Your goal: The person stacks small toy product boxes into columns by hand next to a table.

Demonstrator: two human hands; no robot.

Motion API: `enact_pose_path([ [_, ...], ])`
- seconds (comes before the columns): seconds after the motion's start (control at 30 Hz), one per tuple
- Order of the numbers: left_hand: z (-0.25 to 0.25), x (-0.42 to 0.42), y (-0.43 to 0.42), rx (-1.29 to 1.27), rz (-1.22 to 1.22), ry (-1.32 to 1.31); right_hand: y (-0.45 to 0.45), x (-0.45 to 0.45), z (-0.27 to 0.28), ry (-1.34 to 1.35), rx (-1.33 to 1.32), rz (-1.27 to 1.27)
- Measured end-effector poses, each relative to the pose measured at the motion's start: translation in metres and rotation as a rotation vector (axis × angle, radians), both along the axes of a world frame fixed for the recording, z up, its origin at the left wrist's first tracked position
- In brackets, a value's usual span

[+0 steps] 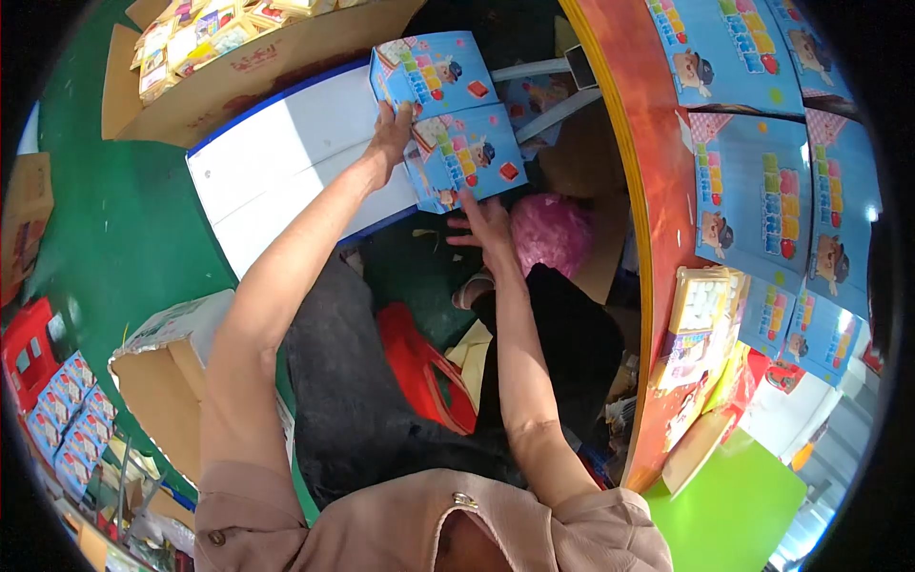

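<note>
Two blue printed cartons stand side by side at the end of a white board with blue edges (286,157). My left hand (389,143) lies against their left side, where the far carton (434,71) meets the near carton (467,153); its fingers are stretched out. Just below the near carton is my right hand (488,229), fingers spread, with a fingertip at the carton's lower edge. Whether that fingertip touches it, I cannot tell.
A large cardboard box (229,81) full of small packets stands beyond the board. Blue cartons (753,181) are stacked on an orange-red table (658,191) at right. A pink bag (551,234) and a red bag (415,367) lie low near my legs. An opened carton (167,391) stands left.
</note>
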State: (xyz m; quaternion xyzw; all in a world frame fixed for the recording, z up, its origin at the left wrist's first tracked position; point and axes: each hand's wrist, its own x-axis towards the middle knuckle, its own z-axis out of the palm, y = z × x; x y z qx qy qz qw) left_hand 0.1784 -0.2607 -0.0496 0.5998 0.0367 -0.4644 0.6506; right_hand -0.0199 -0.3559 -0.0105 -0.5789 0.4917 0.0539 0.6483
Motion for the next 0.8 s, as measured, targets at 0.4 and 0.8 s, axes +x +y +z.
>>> enact_pose_path([
  [0.4, 0.114, -0.072, 0.048, -0.033, 0.121, 0.114, -0.188, -0.024, -0.108, -0.004, -0.264, -0.342],
  [0.8, -0.001, -0.222, -0.109, -0.013, -0.212, -0.191, -0.314, 0.082, -0.107, 0.292, -1.124, 0.282],
])
